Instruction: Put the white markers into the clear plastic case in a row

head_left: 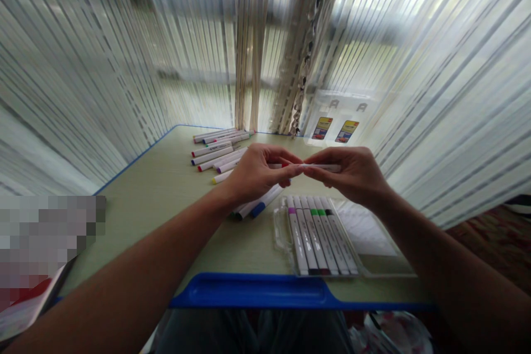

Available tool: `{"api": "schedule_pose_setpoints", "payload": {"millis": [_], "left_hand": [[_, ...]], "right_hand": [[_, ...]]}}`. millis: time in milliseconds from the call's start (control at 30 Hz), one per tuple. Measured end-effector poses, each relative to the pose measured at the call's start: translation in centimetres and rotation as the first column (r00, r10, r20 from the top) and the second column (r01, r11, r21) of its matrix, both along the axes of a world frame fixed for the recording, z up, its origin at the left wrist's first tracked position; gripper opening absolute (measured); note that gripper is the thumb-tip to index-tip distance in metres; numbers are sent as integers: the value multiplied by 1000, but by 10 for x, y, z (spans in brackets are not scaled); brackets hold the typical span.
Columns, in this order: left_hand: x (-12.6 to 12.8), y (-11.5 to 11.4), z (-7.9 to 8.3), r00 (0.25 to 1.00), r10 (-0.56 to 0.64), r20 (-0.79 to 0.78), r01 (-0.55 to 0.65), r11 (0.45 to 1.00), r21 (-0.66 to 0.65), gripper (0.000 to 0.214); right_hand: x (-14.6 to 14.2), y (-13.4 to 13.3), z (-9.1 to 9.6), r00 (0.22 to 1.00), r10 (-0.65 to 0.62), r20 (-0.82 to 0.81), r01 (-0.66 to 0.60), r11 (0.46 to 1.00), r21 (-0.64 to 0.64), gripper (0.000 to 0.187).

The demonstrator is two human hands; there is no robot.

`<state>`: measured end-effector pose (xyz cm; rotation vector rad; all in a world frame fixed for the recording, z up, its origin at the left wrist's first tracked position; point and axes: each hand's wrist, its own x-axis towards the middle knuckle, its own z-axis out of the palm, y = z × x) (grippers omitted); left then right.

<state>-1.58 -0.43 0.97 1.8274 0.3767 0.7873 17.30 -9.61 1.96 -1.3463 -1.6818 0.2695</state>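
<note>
I am looking down at a pale green table [166, 204] with a blue edge, striped curtains [103, 66] filling the upper half of the frame.

At the centre of the frame both my hands meet over the table, holding one white marker [321, 167] level between them. My left hand [255, 174] pinches its red-tipped end, thumb and forefinger closed on what looks like the cap. My right hand [352, 174] is closed around the barrel, which shows between my fingertips and runs back under my fingers. The fingertips of the two hands nearly touch. I cannot tell whether the cap is seated or just coming apart.

Just below my hands, at lower centre, lies an open clear plastic case [286, 232]. Five markers [321, 240] sit side by side in its left part; the right part of the case holds none, showing only a white insert.

Left of centre, further back on the table, a loose row of markers [219, 149] lies spread out, with a few more [259, 207] partly hidden under my left hand.

Judging from this layout, the case is partly filled, and many markers are out of it.

Two small yellow-and-red packets [338, 130] stand by the curtain at upper right of centre. A blurred patch covers the left edge.
</note>
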Motion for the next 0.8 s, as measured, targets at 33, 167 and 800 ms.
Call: {"api": "schedule_pose_setpoints", "payload": {"millis": [33, 167, 800], "left_hand": [[0, 0, -1, 1000, -13, 4, 13, 1000, -5, 26], [2, -2, -1, 999, -41, 16, 41, 999, -18, 25], [1, 1, -1, 999, -32, 43, 31, 999, 15, 20]], "right_hand": [[0, 0, 0, 1000, -3, 11, 3, 1000, 7, 21], [-1, 0, 0, 1000, -19, 17, 19, 999, 35, 24], [2, 0, -3, 992, 38, -123, -45, 998, -51, 23]]}}
